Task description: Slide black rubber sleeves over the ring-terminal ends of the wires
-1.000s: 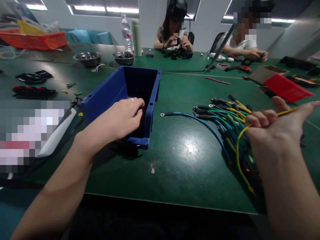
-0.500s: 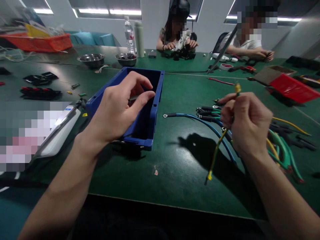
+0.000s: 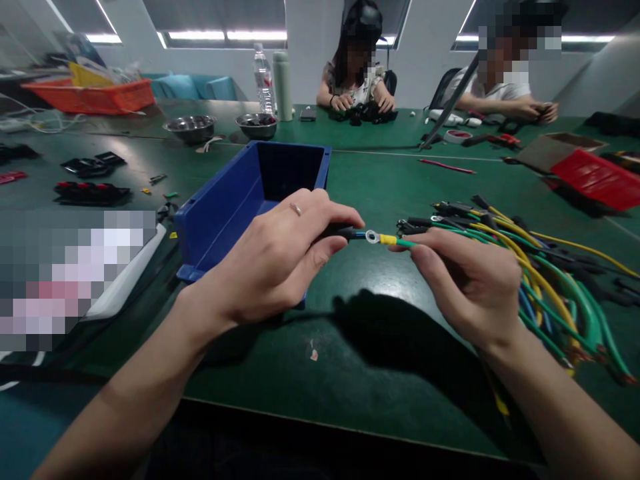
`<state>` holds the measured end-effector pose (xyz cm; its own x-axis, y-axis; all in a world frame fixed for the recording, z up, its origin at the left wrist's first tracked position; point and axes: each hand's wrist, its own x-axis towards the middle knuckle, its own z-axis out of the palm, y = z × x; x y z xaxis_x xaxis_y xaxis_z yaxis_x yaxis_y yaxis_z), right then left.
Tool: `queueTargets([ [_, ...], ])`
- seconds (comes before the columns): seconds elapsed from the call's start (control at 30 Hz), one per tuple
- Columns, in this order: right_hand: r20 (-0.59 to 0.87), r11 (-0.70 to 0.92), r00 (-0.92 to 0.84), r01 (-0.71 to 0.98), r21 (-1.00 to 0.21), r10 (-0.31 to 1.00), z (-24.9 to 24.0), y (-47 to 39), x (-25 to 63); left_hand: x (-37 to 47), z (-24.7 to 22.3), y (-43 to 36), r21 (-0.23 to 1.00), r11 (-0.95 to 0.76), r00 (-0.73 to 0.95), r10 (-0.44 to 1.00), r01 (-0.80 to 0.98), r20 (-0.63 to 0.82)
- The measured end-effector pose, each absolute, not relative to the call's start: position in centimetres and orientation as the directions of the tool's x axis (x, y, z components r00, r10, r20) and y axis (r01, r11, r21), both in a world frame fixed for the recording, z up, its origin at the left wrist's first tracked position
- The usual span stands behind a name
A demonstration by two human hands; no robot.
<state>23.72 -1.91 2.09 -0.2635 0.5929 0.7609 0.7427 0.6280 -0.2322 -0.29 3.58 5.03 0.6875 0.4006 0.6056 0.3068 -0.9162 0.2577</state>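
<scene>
Near the left edge of the green table (image 3: 380,347) lie black parts (image 3: 90,193), and further back stand two steel bowls (image 3: 190,125). A blue bin (image 3: 220,213) stands open in the middle, toward the near edge. In front of its right wall the left hand (image 3: 280,260) is raised above the table, with the thumb and first fingers pressed together on a small black piece (image 3: 345,233). Just beside it the right hand (image 3: 470,287) pinches a yellow-green wire (image 3: 400,241) close to its ring terminal (image 3: 372,236), which almost touches the black piece. Toward the right edge lies a bundle of wires (image 3: 540,267), yellow, green and blue. A red box (image 3: 595,179) lies near the far right corner. At the far edge two other people sit, hands busy with dark items.
</scene>
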Motion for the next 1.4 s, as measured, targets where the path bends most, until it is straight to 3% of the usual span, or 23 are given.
queueTargets([
  [0.13,0.819,0.62,-0.285,0.778,-0.106,0.498,2.1,-2.1,23.4,-0.3,5.0,3.5,0.248,-0.925,0.704,0.38,0.287,0.601],
  [0.37,0.864,0.588,-0.288,0.809,-0.012,0.414,2.0,-2.4,23.4,0.0,5.0,3.7,0.147,-0.953,0.705,0.296,0.265,0.644],
  [0.67,0.866,0.558,-0.309,0.829,0.044,0.392,2.0,-2.5,23.4,0.0,5.0,3.6,0.146,-0.95,0.691,0.301,0.275,0.657],
  [0.97,0.852,0.614,-0.354,0.788,0.05,0.385,2.1,-2.5,23.0,0.5,4.8,3.2,-0.014,-0.939,0.734,0.258,0.342,0.629],
  [1.4,0.824,0.673,-0.414,0.738,0.056,0.386,1.8,-2.5,22.9,1.2,3.9,2.9,0.067,-0.953,0.751,0.276,0.296,0.6],
])
